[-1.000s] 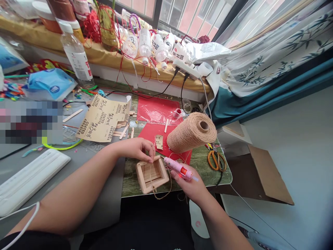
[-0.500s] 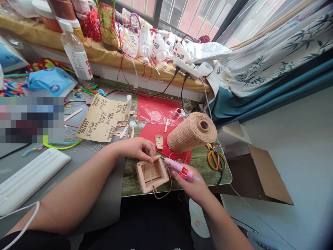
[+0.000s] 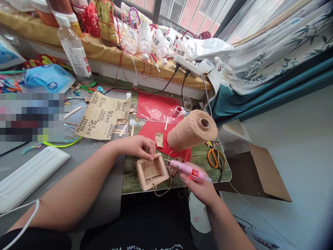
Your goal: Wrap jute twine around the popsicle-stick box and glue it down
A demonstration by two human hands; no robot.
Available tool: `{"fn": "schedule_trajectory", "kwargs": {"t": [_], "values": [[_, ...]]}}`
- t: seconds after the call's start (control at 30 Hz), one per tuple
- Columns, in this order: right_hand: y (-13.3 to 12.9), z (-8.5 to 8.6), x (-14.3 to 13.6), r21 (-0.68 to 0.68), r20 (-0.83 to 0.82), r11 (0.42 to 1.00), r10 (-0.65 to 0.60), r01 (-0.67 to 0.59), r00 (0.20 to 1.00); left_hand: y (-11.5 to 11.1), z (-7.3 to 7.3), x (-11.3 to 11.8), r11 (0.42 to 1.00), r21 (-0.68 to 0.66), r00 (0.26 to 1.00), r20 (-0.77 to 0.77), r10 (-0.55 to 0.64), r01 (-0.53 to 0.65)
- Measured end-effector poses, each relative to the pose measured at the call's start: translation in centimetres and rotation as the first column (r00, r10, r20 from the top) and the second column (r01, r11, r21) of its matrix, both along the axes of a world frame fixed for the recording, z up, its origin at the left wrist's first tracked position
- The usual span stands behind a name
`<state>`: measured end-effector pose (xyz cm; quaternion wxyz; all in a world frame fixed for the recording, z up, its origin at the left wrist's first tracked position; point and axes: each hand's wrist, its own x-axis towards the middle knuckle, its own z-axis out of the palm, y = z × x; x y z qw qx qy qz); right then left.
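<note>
My left hand [image 3: 140, 147] is at the far rim of a small open box [image 3: 159, 181] built from wooden craft sticks. Its thumb and forefinger pinch a length of jute twine [image 3: 151, 171], which hangs across the opening and loops past the near side. In my right hand [image 3: 203, 187] is a pink hot glue gun [image 3: 185, 168] with a red light showing. The gun's nozzle points left, just off the box's right side. Behind it, a large spool of jute twine [image 3: 189, 132] stands tilted on the table.
Orange-handled scissors [image 3: 216, 158] lie right of the spool. Red sheets [image 3: 156, 106], a scrap of sandpaper [image 3: 159, 139] and craft sticks lie behind the box. A larger sandpaper sheet [image 3: 100, 116] and a white keyboard-like object [image 3: 33, 178] are on the left. Cords hang from a power strip [image 3: 189, 67].
My right hand has drawn the glue gun to the right, and its nozzle now sits apart from the box. My left hand and the box have stayed about where they were.
</note>
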<state>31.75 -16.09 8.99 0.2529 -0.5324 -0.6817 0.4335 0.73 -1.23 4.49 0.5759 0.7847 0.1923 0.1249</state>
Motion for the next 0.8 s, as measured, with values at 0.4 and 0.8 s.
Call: {"fn": "schedule_trajectory", "kwargs": {"t": [0.4,0.8], "values": [[-1.7,1.4,2.1,-0.078,0.187,0.991,0.118,-0.105,0.975,0.1,-0.1,0.1,1.0,0.01,1.0,0.018,-0.009,0.009],[-1.7,1.2,2.3,-0.131,0.222,0.99,0.079,-0.05,0.972,0.2,0.0,0.3,1.0,-0.02,1.0,0.02,0.007,-0.007]]}}
